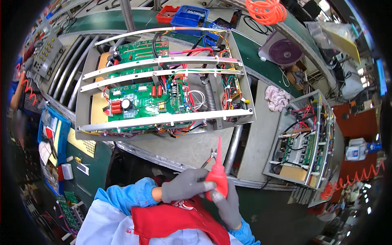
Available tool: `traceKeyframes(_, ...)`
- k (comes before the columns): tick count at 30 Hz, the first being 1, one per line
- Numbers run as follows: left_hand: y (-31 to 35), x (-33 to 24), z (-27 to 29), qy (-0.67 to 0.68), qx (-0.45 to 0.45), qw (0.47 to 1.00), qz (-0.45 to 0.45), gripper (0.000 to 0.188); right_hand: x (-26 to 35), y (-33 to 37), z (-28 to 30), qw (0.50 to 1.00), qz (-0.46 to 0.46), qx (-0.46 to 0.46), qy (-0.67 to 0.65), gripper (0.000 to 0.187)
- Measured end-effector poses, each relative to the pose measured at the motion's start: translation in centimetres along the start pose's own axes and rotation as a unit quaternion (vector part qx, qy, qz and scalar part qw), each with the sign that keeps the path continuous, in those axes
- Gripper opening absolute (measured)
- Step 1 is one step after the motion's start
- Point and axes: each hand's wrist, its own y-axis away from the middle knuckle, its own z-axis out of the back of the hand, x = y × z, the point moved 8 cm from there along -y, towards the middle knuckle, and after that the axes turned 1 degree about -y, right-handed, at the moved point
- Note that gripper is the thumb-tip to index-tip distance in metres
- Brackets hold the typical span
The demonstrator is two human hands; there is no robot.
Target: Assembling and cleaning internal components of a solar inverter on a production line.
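Note:
My left hand point(184, 187), in a grey glove, is closed in front of my chest. Small cutters point(212, 155) with orange handles stick up out of its curled fingers, jaws pointing away from me. Its thumb touches the side of a red squeeze bottle point(217, 178) with a long tapered nozzle pointing up. Wrapped round the lower part of that bottle is my right hand point(229, 206), gloved in grey too. Beyond both hands lies a large open metal chassis point(77, 118) with white cross bars, green circuit boards point(143, 102) and bundled wires.
The chassis rests on a roller conveyor point(233, 149). At the right stands a second open chassis point(281, 122), with a crumpled cloth point(277, 98) beside it. A blue tray point(61, 130) with papers is at the left. Blue bins point(190, 16) and a coiled orange hose point(266, 11) are at the far side.

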Motion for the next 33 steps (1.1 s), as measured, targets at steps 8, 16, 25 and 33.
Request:
traceKeyframes(8, 1.8, -9.6, -0.1, -0.271, -0.116, 0.903, -0.312, 0.037, 13.4, 0.0, 10.2, 0.962, 0.157, -0.194, 0.108, 0.038)
traceKeyframes(16, 12.0, -15.3, 10.5, -0.464, -0.528, 0.617, -0.354, 0.032, 28.2, -4.6, 5.7, 0.793, 0.418, -0.153, 0.416, 0.036)
traceKeyframes(25, 10.4, -14.8, 13.9, -0.534, -0.448, 0.623, -0.354, 0.033, 28.7, -11.4, 0.1, 0.758, 0.321, -0.109, 0.557, 0.028)
traceKeyframes(33, 9.2, -14.7, 13.5, -0.654, -0.398, 0.546, -0.339, 0.026, 27.4, -14.3, -0.8, 0.745, 0.276, -0.104, 0.598, 0.027)
